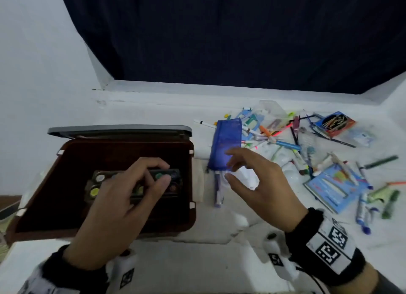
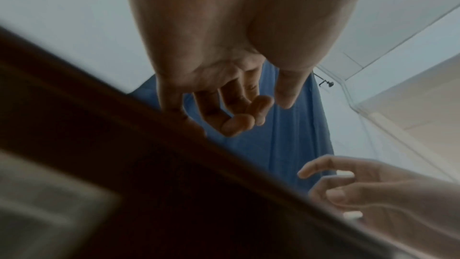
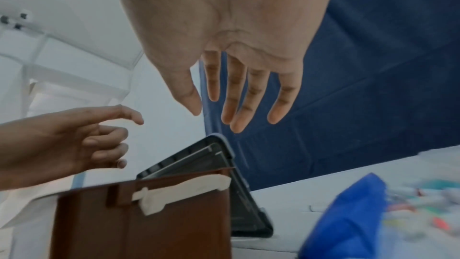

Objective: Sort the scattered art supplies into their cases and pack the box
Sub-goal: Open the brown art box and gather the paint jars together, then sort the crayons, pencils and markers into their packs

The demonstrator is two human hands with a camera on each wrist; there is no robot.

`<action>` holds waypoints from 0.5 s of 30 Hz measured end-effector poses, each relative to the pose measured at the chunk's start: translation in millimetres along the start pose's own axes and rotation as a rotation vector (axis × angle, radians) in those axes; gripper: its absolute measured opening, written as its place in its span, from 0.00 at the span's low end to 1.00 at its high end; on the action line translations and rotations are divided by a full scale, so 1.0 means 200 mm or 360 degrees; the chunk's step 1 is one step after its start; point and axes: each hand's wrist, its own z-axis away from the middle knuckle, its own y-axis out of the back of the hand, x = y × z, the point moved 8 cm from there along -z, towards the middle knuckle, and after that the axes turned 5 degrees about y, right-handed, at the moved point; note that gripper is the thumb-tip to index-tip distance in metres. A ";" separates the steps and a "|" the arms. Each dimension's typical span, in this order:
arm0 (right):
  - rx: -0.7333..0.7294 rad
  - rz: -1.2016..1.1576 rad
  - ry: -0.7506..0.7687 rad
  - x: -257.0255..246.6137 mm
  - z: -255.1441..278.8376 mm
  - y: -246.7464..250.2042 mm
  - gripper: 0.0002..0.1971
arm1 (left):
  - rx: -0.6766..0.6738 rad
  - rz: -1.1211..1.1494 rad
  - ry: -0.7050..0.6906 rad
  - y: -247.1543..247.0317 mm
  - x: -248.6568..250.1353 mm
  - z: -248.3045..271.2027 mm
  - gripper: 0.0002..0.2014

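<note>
Dark paint palette point(image 1: 136, 181) with coloured wells in brown box point(image 1: 66, 205); hands loose, empty, apart.

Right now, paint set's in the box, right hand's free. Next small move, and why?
Probably bring the right hand down onto the blue pouch and pick it up. It hovers open just above the pouch and holds nothing, loose markers still lie beyond it, and the left hand hangs over the paint set in the box.
</note>
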 end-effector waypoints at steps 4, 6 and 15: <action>0.0023 -0.0048 -0.0187 0.26 0.23 0.28 0.17 | -0.0032 0.0148 -0.0038 -0.35 0.21 -0.01 0.14; 0.0021 -0.0075 -0.0251 0.41 0.36 0.43 0.17 | -0.0032 0.0233 0.0004 -0.54 0.29 -0.02 0.16; -0.0271 0.0105 -0.0420 1.07 0.68 0.83 0.17 | -0.0099 0.0313 0.0326 -1.25 0.44 -0.08 0.07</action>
